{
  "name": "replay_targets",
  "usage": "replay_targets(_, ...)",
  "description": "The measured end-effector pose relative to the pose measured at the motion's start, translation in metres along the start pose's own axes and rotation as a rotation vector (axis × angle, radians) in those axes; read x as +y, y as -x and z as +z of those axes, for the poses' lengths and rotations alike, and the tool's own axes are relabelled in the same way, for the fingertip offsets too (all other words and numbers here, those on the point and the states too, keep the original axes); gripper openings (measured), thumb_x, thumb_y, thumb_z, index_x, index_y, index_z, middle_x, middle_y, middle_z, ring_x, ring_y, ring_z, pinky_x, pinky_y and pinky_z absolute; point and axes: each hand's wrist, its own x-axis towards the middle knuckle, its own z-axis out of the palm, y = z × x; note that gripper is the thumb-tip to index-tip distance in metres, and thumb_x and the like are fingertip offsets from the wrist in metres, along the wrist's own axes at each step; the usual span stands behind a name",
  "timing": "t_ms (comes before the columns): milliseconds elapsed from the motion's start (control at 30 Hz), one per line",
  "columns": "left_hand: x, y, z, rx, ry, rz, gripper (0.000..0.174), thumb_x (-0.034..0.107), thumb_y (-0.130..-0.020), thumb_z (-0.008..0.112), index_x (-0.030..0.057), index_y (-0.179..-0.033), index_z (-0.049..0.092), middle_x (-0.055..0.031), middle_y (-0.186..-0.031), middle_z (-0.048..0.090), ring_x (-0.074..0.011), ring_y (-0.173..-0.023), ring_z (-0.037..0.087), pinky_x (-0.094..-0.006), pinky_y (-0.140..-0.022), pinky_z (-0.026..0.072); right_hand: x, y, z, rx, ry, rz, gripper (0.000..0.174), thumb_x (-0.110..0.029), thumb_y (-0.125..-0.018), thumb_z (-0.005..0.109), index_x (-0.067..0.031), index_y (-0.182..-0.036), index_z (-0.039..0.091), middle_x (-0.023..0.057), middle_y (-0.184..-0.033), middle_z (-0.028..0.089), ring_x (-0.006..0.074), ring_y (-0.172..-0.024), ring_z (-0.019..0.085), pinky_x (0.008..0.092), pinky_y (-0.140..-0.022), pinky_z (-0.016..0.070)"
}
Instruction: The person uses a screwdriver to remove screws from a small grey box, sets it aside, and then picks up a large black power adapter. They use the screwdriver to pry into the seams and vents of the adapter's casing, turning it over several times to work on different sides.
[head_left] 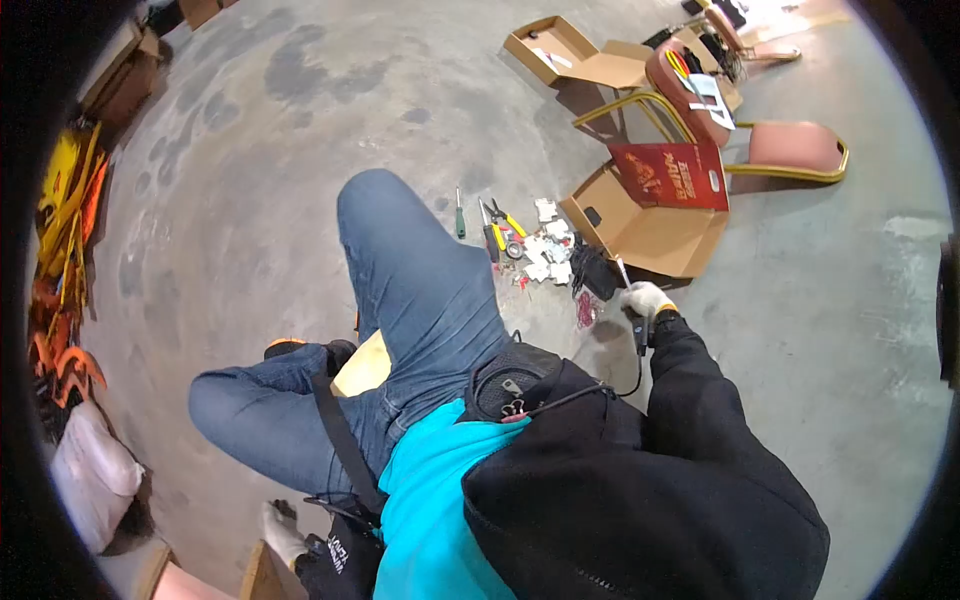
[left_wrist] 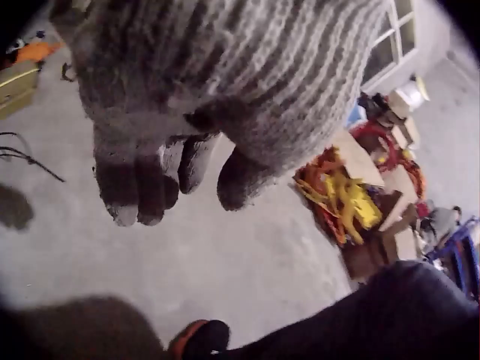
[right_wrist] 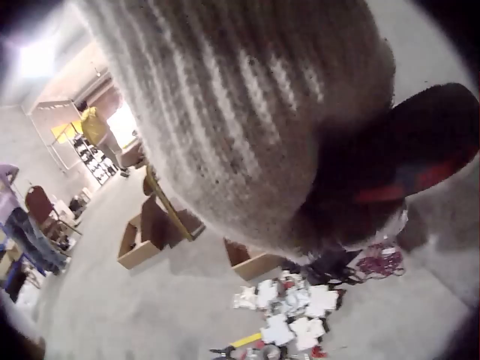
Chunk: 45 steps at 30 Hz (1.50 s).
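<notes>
My right hand [head_left: 647,298], in a whitish knit glove, grips a screwdriver by its black-and-red handle [right_wrist: 420,142]; its shaft [head_left: 622,268] points away from me. Below and left of that hand lie a heap of small white plastic pieces [head_left: 548,250], a black bundle [head_left: 597,272] and a coil of dark red wire [head_left: 586,309]. My left hand [head_left: 283,532], gloved too with dark palm and fingers, hangs at my side. In the left wrist view its fingers [left_wrist: 120,187] are loosely bent, with nothing between them.
A green-handled screwdriver [head_left: 461,221], yellow-handled pliers [head_left: 512,220] and a tape roll [head_left: 514,250] lie on the concrete floor. Past the right hand stands an open cardboard box [head_left: 640,235] with a red lid. Chairs [head_left: 795,148] stand beyond. Yellow and orange items [head_left: 65,190] line the left.
</notes>
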Motion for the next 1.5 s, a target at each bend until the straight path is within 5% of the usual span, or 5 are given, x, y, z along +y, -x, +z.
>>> replay_targets(433, 0.201, 0.216, 0.272, -0.281, -0.391, 0.68, 0.045, 0.025, -0.109, 0.061, -0.0023, -0.144, 0.056, -0.0146, -0.131, 0.064, -0.0267, -0.12, 0.065, -0.0384, -0.105, 0.0524, 0.117, -0.086, 0.083, -0.024, 0.328, -0.073, 0.04, -0.041, -0.082, 0.074, -0.0024, -0.091, 0.081, 0.0223, -0.09, 0.078, 0.0374, -0.092, 0.076, 0.0435, -0.081, 0.0575)
replay_targets(1233, 0.161, 0.272, 0.479, -0.418, -1.056, 0.208, 0.031, 0.02, -0.1, 0.07, -0.0016, -0.123, 0.065, -0.0115, -0.109, 0.07, -0.0192, -0.092, 0.07, -0.0342, -0.084, 0.058, 0.063, -0.241, 0.138, 0.52, -0.187, 0.344, 0.068, -0.044, -0.079, 0.076, 0.0186, -0.104, 0.069, 0.0341, -0.1, 0.074, 0.0427, -0.099, 0.075, 0.0464, -0.087, 0.0574)
replay_targets(1300, 0.161, 0.267, 0.481, -0.395, -1.081, 0.163, 0.031, 0.019, -0.1, 0.069, -0.0018, -0.123, 0.065, -0.0116, -0.108, 0.071, -0.0189, -0.092, 0.07, -0.034, -0.083, 0.0586, 0.064, -0.252, 0.145, 0.494, -0.411, 0.341, 0.051, -0.034, -0.078, 0.077, 0.0149, -0.09, 0.068, 0.019, -0.079, 0.071, 0.0288, -0.067, 0.07, 0.0415, -0.063, 0.0561)
replay_targets(1367, 0.163, 0.265, 0.483, -0.374, -1.087, 0.139, 0.03, 0.019, -0.101, 0.069, -0.0019, -0.123, 0.065, -0.0112, -0.109, 0.071, -0.0186, -0.092, 0.07, -0.0332, -0.083, 0.059, 0.068, -0.265, 0.141, 0.234, -0.529, 0.482, 0.065, -0.04, -0.085, 0.075, 0.0077, -0.126, 0.06, 0.0275, -0.112, 0.07, 0.0441, -0.109, 0.068, 0.0434, -0.097, 0.0536)
replay_targets(1500, 0.159, 0.265, 0.489, -0.324, -1.128, 0.115, 0.031, 0.016, -0.098, 0.067, -0.0025, -0.123, 0.066, -0.0109, -0.11, 0.071, -0.0193, -0.093, 0.071, -0.033, -0.082, 0.0596, 0.098, -0.302, 0.159, 0.141, -0.142, 0.27, 0.051, -0.04, -0.091, 0.072, -0.0107, -0.132, 0.062, 0.0174, -0.113, 0.071, 0.038, -0.109, 0.069, 0.0426, -0.092, 0.0542)
